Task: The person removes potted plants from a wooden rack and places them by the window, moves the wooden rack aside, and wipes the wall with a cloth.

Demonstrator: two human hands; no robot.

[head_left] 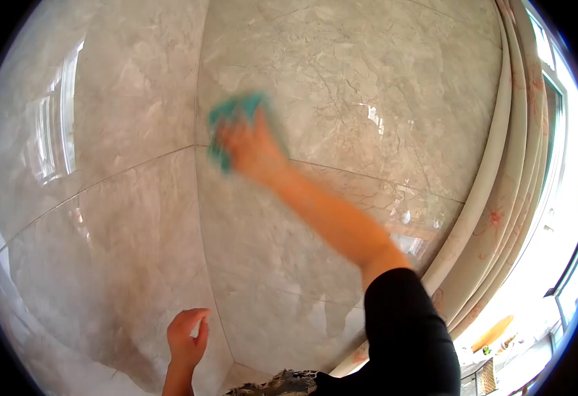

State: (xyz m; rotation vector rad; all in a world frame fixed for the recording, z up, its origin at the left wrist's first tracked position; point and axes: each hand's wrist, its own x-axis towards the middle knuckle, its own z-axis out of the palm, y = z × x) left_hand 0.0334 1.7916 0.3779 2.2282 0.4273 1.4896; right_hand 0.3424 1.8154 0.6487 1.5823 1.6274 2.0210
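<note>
My right hand presses a teal cloth against the glossy marble-look tiled wall, just right of the corner line and near a horizontal tile joint. Hand and cloth are smeared by motion, with the cloth showing around the fingers. Low in the view, my left hand is raised with its fingers curved together and the thumb a little apart. Nothing shows in it, and it does not appear to touch the wall.
A long beige curtain with reddish flowers hangs at the right, beside a bright window. Below the window are a yellowish object and other small items. Another tiled wall stands at the left, with window reflections.
</note>
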